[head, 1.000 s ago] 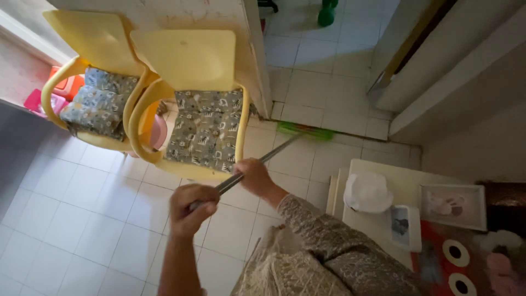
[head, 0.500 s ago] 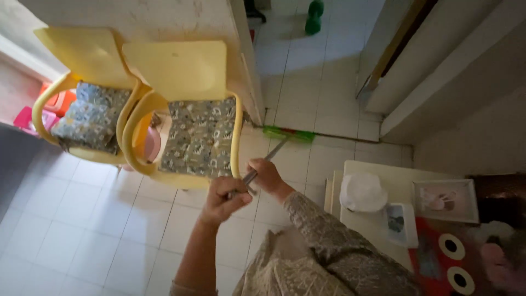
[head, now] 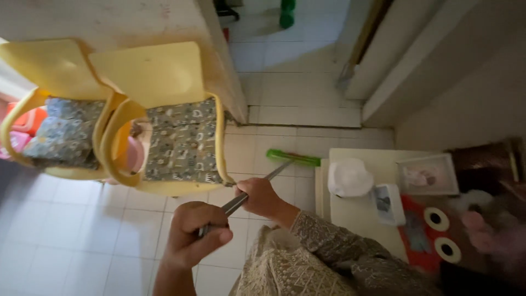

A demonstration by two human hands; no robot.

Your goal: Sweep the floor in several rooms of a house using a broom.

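White floor tiles fill the lower left, with two yellow chairs carrying patterned cushions against a pale wall, and a low white table at right bearing a white cap and a small box. The mop runs diagonally between them: its grey metal pole slants up from the hands to a flat green head lying on the tiles just beside the table's corner and near the nearer chair's front leg. The right hand is wrapped tight round the pole higher up, the left hand clenched on it lower down, fingers curled shut. The pole looks stiff, light and smooth, likely a bit slippery, so two spaced grips along the shaft suit it best.
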